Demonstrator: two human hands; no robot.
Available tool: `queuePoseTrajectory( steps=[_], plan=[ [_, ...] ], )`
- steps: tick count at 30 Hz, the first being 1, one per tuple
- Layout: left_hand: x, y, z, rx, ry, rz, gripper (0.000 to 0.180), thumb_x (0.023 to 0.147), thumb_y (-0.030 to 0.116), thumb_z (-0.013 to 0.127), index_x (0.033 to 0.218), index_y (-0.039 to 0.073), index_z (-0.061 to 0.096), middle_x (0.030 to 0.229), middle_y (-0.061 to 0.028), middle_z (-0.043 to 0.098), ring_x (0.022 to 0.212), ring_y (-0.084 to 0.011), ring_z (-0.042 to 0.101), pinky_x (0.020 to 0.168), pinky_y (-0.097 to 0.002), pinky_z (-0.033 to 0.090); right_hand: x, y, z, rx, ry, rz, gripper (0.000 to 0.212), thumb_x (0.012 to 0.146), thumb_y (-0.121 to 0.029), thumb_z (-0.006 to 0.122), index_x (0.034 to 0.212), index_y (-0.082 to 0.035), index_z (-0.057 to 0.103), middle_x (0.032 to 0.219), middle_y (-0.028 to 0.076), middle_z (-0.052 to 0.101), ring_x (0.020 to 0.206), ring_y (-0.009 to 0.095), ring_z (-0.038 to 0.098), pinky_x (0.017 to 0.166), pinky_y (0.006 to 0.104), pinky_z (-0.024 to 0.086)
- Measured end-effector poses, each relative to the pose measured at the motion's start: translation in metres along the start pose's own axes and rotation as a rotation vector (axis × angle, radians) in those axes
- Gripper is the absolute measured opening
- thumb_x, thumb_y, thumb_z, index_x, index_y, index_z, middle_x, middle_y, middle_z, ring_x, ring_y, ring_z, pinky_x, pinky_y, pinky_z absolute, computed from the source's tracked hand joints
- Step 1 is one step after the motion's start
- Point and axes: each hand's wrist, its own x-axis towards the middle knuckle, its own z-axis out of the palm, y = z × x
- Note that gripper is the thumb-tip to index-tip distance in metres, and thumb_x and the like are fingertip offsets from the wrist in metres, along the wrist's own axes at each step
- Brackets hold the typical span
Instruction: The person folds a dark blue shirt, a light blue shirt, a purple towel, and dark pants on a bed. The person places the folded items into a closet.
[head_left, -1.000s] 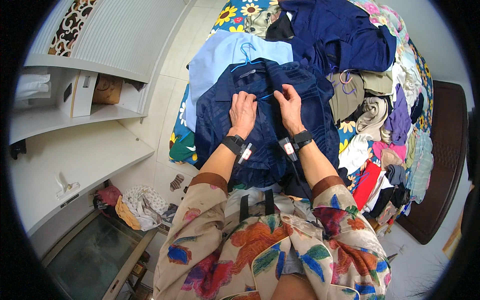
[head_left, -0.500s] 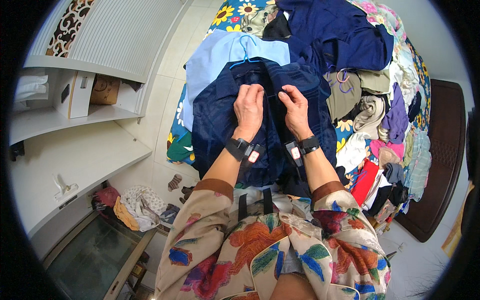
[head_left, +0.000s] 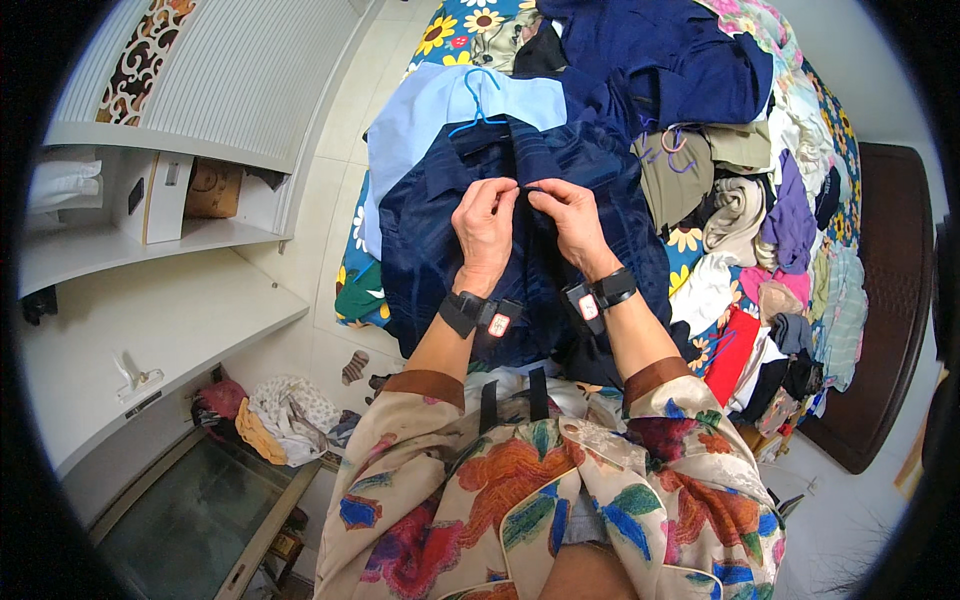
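Above the bed (head_left: 685, 240), left hand (head_left: 486, 228) and right hand (head_left: 573, 226) pinched the shirt (head_left: 527, 262) at its front. A slack pinch risked it slipping

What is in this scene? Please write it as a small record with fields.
Left hand: pinches a dark navy, faintly patterned fabric shirt near its front opening
Right hand: pinches the same shirt, close beside the left hand
At collar: slim blue hanger
Partly under shirt: light-blue fabric garment
Beneath clothes: blue sunflower-print bedding
Farther right: crumpled purple fabric garment, dark brown headboard
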Motion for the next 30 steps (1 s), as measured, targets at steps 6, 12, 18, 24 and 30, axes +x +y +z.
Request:
queuePoseTrajectory(
  steps=[6,12,18,24,30],
  plan=[
    [0.005,0.005,-0.005,0.034,-0.051,0.217,0.011,0.078,-0.003,0.069,0.088,0.001,0.067,0.085,-0.0119,0.066,0.077,-0.0284,0.066,0.066,-0.0332,0.053,0.0,-0.012,-0.008,0.059,-0.049,0.094,0.014,0.083,-0.002,0.069,0.097,0.0,0.071,0.09,0.003,0.069,0.081,0.009,0.061,0.076,0.0225,0.048],
    [-0.004,0.013,-0.009,0.012,-0.094,0.219,0.01,0.078,-0.004,0.069,0.088,0.001,0.067,0.085,-0.012,0.064,0.077,-0.0289,0.065,0.067,-0.0339,0.052,-0.003,-0.011,-0.008,0.112,-0.008,0.161,0.014,0.084,-0.003,0.069,0.098,-0.001,0.07,0.088,0.002,0.068,0.079,0.008,0.06,0.073,0.0219,0.047],
    [-0.026,0.008,-0.012,0.049,-0.063,0.174,0.012,0.076,-0.003,0.07,0.086,0.001,0.067,0.092,-0.0116,0.064,0.088,-0.029,0.064,0.074,-0.0359,0.052,-0.003,0.009,-0.011,0.449,0.047,0.069,0.011,0.09,-0.005,0.066,0.1,-0.006,0.065,0.092,-0.004,0.062,0.082,0.006,0.055,0.074,0.0203,0.044],
    [-0.047,-0.01,-0.001,0.159,-0.006,0.314,0.019,0.071,-0.006,0.073,0.087,0.004,0.07,0.108,-0.0113,0.06,0.108,-0.0309,0.059,0.092,-0.0372,0.05,-0.002,0.025,-0.011,0.513,0.064,0.095,0.009,0.092,-0.007,0.064,0.1,-0.011,0.063,0.089,-0.007,0.06,0.082,0.004,0.054,0.073,0.0196,0.043],
    [-0.059,-0.024,0.003,0.114,0.015,0.28,0.021,0.071,-0.007,0.073,0.088,0.004,0.069,0.109,-0.0123,0.059,0.108,-0.0325,0.059,0.089,-0.0371,0.053,-0.005,0.026,-0.015,0.444,0.073,0.148,0.01,0.091,-0.01,0.066,0.101,-0.012,0.063,0.089,-0.009,0.059,0.077,0.004,0.053,0.069,0.0189,0.041]
  ],
)
